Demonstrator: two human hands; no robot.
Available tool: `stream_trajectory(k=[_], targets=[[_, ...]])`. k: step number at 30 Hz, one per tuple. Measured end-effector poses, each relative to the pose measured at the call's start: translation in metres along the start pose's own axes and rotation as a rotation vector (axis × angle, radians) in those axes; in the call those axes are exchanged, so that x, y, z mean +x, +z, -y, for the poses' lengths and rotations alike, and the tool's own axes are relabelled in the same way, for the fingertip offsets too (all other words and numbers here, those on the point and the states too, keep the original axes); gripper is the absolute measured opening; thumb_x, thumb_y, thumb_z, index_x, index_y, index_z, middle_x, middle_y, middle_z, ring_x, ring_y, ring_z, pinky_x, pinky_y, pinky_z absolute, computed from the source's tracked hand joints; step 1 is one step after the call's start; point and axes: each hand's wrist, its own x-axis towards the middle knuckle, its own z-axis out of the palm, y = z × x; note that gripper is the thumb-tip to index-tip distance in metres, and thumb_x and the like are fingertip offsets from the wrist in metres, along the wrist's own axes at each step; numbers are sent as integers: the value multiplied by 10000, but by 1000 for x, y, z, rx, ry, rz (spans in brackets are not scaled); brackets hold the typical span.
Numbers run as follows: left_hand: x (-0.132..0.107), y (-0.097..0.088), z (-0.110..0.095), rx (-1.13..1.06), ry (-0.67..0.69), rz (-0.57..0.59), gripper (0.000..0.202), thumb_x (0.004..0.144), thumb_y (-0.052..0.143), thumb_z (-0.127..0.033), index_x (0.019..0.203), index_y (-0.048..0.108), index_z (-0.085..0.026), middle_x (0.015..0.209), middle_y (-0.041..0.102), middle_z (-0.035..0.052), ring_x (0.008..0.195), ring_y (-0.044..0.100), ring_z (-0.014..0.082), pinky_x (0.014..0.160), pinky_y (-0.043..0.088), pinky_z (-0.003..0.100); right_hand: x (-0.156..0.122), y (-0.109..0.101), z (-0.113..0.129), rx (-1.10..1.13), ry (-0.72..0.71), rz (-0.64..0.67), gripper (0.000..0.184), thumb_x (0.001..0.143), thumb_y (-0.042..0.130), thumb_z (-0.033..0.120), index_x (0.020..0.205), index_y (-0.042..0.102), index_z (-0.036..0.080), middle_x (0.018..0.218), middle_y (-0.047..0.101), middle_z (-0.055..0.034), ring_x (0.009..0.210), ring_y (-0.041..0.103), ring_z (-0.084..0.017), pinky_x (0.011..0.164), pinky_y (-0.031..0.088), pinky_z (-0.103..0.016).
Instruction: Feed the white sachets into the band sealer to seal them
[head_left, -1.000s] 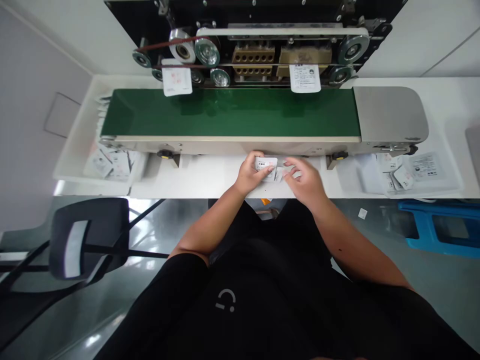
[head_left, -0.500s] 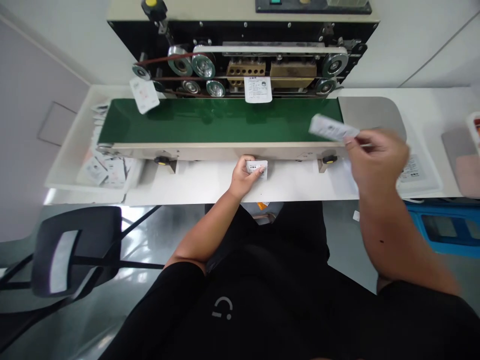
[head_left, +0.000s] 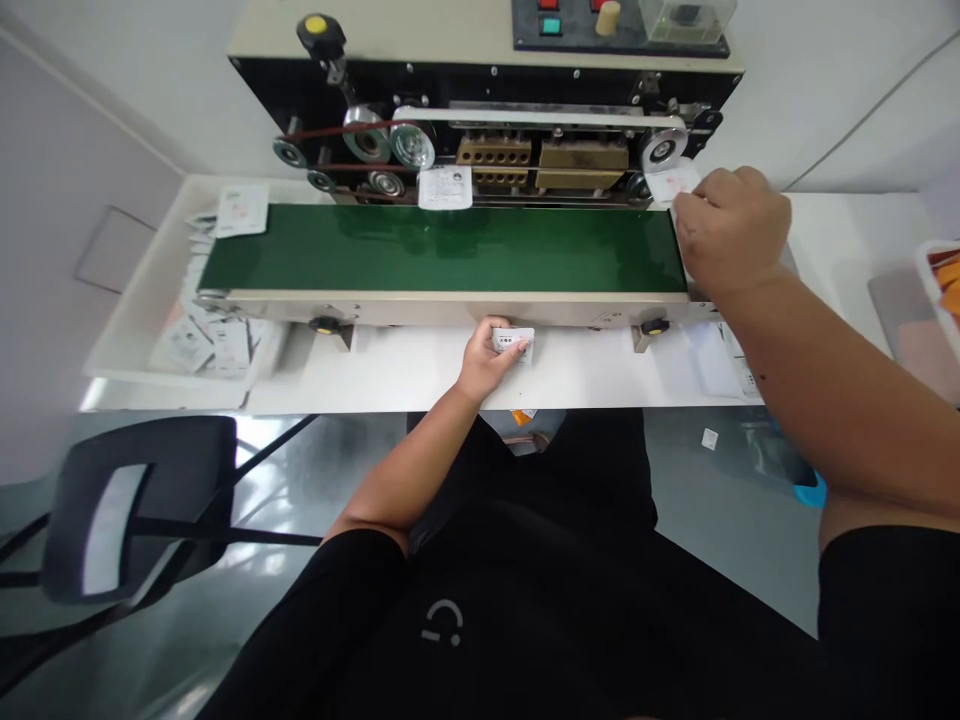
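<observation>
My left hand (head_left: 489,358) is closed around a small white printed packet (head_left: 513,342), thumb on top, in front of the conveyor's front rail. At the right end of the band sealer (head_left: 487,130), my right hand (head_left: 731,235) pinches another white packet (head_left: 670,182), whose far edge meets the sealer's belt by the right pulleys. A third packet (head_left: 445,188) hangs from the belt in mid-machine, over the green conveyor (head_left: 450,250). One more packet (head_left: 242,210) lies at the conveyor's left end.
A white tray (head_left: 112,345) holding several packets stands at the left end. The control panel (head_left: 585,40) tops the machine. A black chair (head_left: 157,500) is at lower left. Orange items fill a white bin (head_left: 930,290) far right. One small white piece (head_left: 709,438) lies on the floor.
My right hand has moved forward, bringing its packet to the sealer's entry. Both packets on the machine have travelled left. My left hand still holds its packet.
</observation>
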Motion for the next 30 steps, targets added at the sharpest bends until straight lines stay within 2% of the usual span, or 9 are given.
stream_trajectory(k=[4,6,9,11,15,18,21,24,30], targets=[[0,1,0,16,15,-7,568,806,829,-698,1001,557,-239,853,628,-16,724,596,122,669,504,247,-2,25,26,-19,-134,114,212,950,610,23,747,639,78,1189,726,-90,1132,517,-105,826,334,-229],[-1,0,1,26,34,-7,526,858,786,-696,1012,565,-244,856,638,-10,726,605,128,677,517,259,-18,32,41,-115,-227,105,40,945,717,93,967,741,115,1336,684,-109,1208,538,-177,966,424,-302],[-4,0,2,13,60,27,487,945,671,-716,1054,551,-257,928,682,14,792,659,149,740,554,291,-66,39,56,-103,-276,-20,263,914,822,286,1143,759,176,1299,660,-140,1231,576,-279,1095,478,-456],[-7,0,1,-29,56,77,487,982,589,-740,1080,516,-269,977,703,27,843,695,165,780,573,312,-107,48,58,-4,-229,-24,238,939,774,378,1097,757,201,1161,676,-125,1175,626,-293,1075,520,-484],[-13,1,-3,-82,45,125,505,1005,476,-788,1094,433,-292,1011,718,35,899,728,182,816,585,332,-179,83,50,115,-133,262,264,934,712,442,1092,757,236,1107,726,-89,970,674,-253,883,569,-421],[-15,1,-2,-87,59,152,519,1008,419,-813,1094,393,-302,1035,719,41,930,729,188,822,577,340,-207,113,47,204,8,436,221,938,686,432,969,751,223,991,749,-61,825,654,-201,757,541,-352],[-12,1,2,-79,123,160,554,983,444,-836,1126,411,-302,1093,703,61,979,713,199,830,570,347,-215,125,47,386,210,451,294,966,658,464,859,725,199,864,741,-48,730,641,-162,686,533,-302],[-6,2,7,-164,249,219,611,961,495,-839,1238,417,-300,1205,683,92,1056,689,213,823,569,343,-204,106,44,640,351,290,344,921,733,527,846,697,194,774,712,-29,625,609,-127,578,507,-251],[-1,4,10,-323,405,330,570,1015,552,-717,1353,427,-276,1261,689,117,1070,670,205,795,546,316,-124,9,25,912,492,-120,226,902,765,300,854,571,194,634,631,-3,489,567,-118,442,418,-209]])
